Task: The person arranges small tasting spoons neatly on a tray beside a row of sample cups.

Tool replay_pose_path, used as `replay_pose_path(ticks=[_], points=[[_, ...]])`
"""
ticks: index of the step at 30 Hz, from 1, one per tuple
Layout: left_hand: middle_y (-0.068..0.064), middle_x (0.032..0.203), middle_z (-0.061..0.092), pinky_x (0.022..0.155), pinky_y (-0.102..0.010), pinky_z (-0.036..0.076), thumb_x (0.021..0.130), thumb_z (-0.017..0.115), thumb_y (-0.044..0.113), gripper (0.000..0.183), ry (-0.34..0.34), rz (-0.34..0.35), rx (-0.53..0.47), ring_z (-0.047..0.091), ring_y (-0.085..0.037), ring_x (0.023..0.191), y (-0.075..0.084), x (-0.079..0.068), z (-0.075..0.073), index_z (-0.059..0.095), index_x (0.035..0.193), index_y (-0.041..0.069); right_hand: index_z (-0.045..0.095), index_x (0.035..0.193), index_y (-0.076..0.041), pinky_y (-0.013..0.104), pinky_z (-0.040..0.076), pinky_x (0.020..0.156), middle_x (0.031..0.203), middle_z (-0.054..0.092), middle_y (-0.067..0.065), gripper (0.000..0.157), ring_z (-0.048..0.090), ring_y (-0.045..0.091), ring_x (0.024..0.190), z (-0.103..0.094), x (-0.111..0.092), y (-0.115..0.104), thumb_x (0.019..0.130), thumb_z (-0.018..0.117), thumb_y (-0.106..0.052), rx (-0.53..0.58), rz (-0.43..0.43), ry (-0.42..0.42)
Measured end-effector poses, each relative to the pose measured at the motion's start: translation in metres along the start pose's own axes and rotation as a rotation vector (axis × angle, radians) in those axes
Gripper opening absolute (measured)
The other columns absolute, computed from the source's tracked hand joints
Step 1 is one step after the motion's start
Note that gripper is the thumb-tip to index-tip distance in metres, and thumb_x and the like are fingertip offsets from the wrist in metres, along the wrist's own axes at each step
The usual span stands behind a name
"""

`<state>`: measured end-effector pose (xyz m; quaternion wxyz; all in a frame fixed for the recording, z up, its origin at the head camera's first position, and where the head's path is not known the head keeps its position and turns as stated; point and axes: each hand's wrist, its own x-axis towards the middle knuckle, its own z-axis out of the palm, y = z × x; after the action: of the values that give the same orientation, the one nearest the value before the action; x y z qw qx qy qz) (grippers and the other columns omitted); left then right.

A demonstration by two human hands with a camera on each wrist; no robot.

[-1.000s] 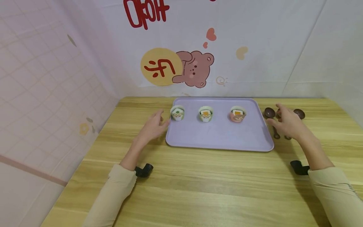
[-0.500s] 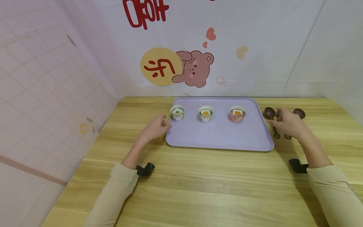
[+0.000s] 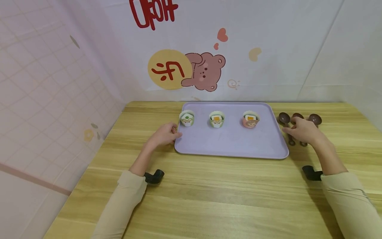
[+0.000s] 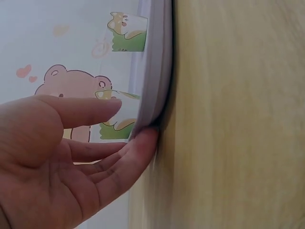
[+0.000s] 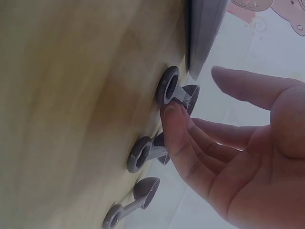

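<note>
A lilac tray (image 3: 229,142) lies flat on the table, bearing three small printed cups: a green one (image 3: 187,122) at left, another green one (image 3: 216,123) mid-tray and a pink one (image 3: 250,122) toward the right. Each contains a white piece with a coloured top. At the tray's left edge is my left hand (image 3: 164,134), its fingertips against the rim's lower side and its thumb above, apart from the rim. Just off the right edge, my right hand (image 3: 304,131) hovers over brown measuring spoons (image 5: 178,93); its thumb is spread from the fingers, and spoon contact is unclear.
Three measuring spoons lie right of the tray, their bowls (image 3: 314,119) toward the back wall. Behind the wooden table (image 3: 226,196) hangs a white cloth printed with a bear (image 3: 206,71). A patterned wall (image 3: 53,99) stands on the left.
My left hand has lowered to the tray's left edge, its fingers closing in from a wider spread. My right hand has lowered slightly among the spoons. Tray and cups have stayed put.
</note>
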<state>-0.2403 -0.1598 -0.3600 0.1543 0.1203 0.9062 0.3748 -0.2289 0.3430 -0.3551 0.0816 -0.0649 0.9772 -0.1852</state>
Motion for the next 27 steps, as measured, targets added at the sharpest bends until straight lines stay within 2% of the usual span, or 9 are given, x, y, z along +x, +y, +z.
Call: replay_pose_path(ticks=[5, 11, 17, 21, 25, 27], points=[[-0.023, 0.107, 0.060, 0.072, -0.037, 0.062, 0.099, 0.062, 0.008, 0.047, -0.011, -0.005, -0.033, 0.070, -0.028, 0.079, -0.0017, 0.0017, 0.0010, 0.045, 0.137, -0.015, 0.040, 0.129, 0.029, 0.067, 0.049, 0.084, 0.105, 0.062, 0.040, 0.061, 0.056, 0.060, 0.102, 0.0004, 0.0004, 0.0024, 0.102, 0.057, -0.022, -0.020, -0.007, 0.000], [-0.025, 0.108, 0.060, 0.071, -0.035, 0.062, 0.097, 0.061, -0.001, 0.044, -0.006, 0.008, -0.066, 0.069, -0.028, 0.079, -0.0044, 0.0021, 0.0017, 0.046, 0.136, -0.014, 0.050, 0.119, 0.027, 0.068, 0.049, 0.085, 0.101, 0.065, 0.038, 0.048, 0.059, 0.058, 0.099, 0.0027, 0.0005, 0.0017, 0.096, 0.059, -0.014, -0.043, -0.040, 0.023], [-0.027, 0.111, 0.060, 0.072, -0.035, 0.063, 0.097, 0.060, -0.004, 0.044, -0.013, 0.001, -0.097, 0.068, -0.029, 0.080, -0.0082, 0.0013, 0.0011, 0.045, 0.137, -0.013, 0.054, 0.116, 0.024, 0.069, 0.047, 0.086, 0.093, 0.069, 0.031, 0.043, 0.068, 0.045, 0.083, 0.0046, 0.0022, -0.0006, 0.093, 0.063, -0.011, -0.026, -0.041, 0.016], [-0.025, 0.108, 0.061, 0.071, -0.034, 0.062, 0.097, 0.060, -0.003, 0.044, -0.014, 0.014, -0.075, 0.067, -0.026, 0.078, -0.0082, 0.0016, 0.0007, 0.045, 0.138, -0.012, 0.054, 0.116, 0.024, 0.070, 0.046, 0.087, 0.080, 0.072, 0.020, 0.045, 0.070, 0.033, 0.073, 0.0036, 0.0028, -0.0009, 0.092, 0.067, -0.012, -0.021, -0.023, 0.003], [-0.024, 0.105, 0.061, 0.071, -0.035, 0.062, 0.098, 0.060, -0.003, 0.043, -0.016, 0.016, -0.061, 0.066, -0.025, 0.075, -0.0071, 0.0019, 0.0009, 0.046, 0.137, -0.013, 0.056, 0.115, 0.022, 0.068, 0.047, 0.086, 0.065, 0.068, 0.006, 0.045, 0.067, 0.025, 0.066, 0.0038, 0.0034, -0.0013, 0.092, 0.068, -0.015, -0.017, -0.012, -0.001], [-0.024, 0.105, 0.061, 0.072, -0.035, 0.062, 0.098, 0.059, -0.003, 0.043, -0.020, 0.010, -0.066, 0.065, -0.025, 0.075, -0.0057, 0.0022, 0.0020, 0.046, 0.137, -0.013, 0.057, 0.114, 0.021, 0.067, 0.048, 0.084, 0.061, 0.067, 0.003, 0.044, 0.065, 0.022, 0.064, 0.0045, 0.0029, -0.0002, 0.092, 0.068, -0.015, -0.012, -0.012, 0.002]])
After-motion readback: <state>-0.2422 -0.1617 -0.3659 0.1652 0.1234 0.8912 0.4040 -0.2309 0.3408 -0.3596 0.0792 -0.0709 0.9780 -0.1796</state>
